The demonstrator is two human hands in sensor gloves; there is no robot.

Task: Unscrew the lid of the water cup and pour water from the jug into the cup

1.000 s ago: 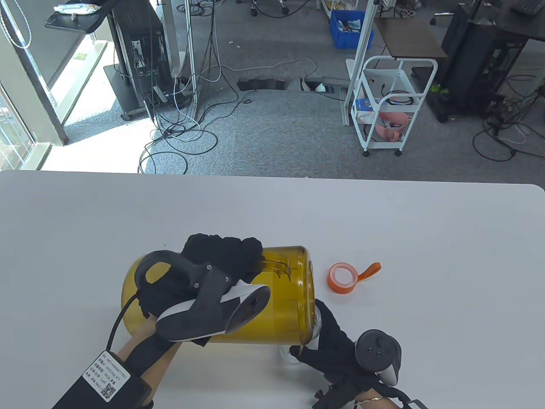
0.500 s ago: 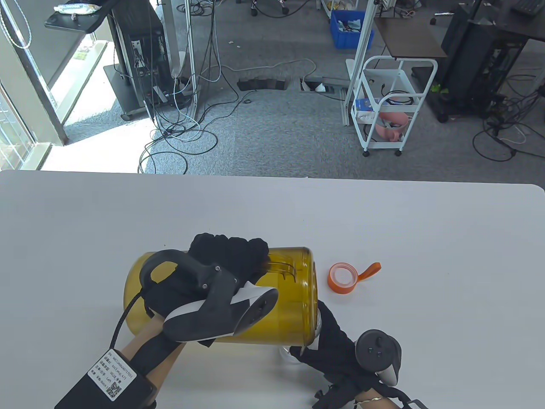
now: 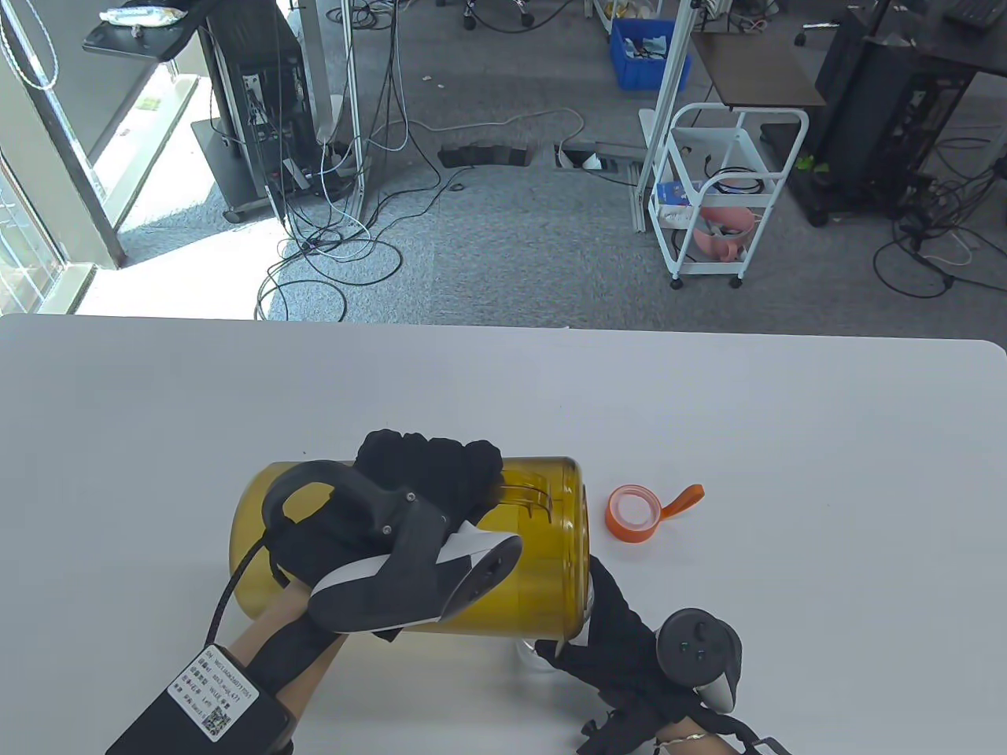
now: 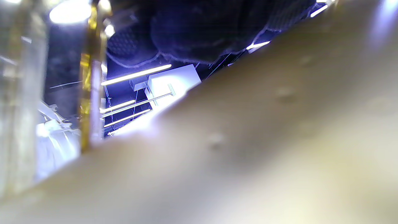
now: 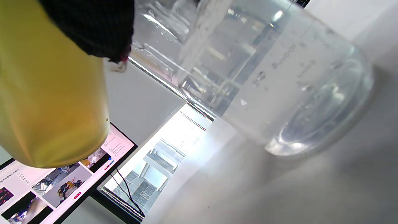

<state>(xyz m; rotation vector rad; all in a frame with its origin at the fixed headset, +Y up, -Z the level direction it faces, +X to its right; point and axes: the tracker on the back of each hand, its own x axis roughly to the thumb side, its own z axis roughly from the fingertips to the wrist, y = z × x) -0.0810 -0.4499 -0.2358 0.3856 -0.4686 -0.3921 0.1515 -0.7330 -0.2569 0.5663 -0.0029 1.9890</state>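
A yellow translucent jug (image 3: pixel 523 586) lies tipped on its side above the white table (image 3: pixel 787 440), its mouth pointing right. My left hand (image 3: pixel 429 472) grips the jug's handle from above. Under the jug's rim, my right hand (image 3: pixel 606 621) holds the clear water cup (image 3: pixel 533 657), which is mostly hidden in the table view. The right wrist view shows the cup (image 5: pixel 264 77) standing on the table with a little water at its bottom, next to the jug (image 5: pixel 53 93). The orange lid (image 3: pixel 633 513) with its strap lies on the table just right of the jug.
The table's far edge runs across the middle of the table view, with floor cables and a white wheeled cart (image 3: pixel 728 197) beyond it. A monitor (image 5: pixel 62 183) shows in the right wrist view. The left wrist view is mostly filled by the blurred jug wall (image 4: pixel 248 140).
The jug and my left hand have shifted slightly to the right over the cup. My right hand, the cup and the orange lid have stayed put.
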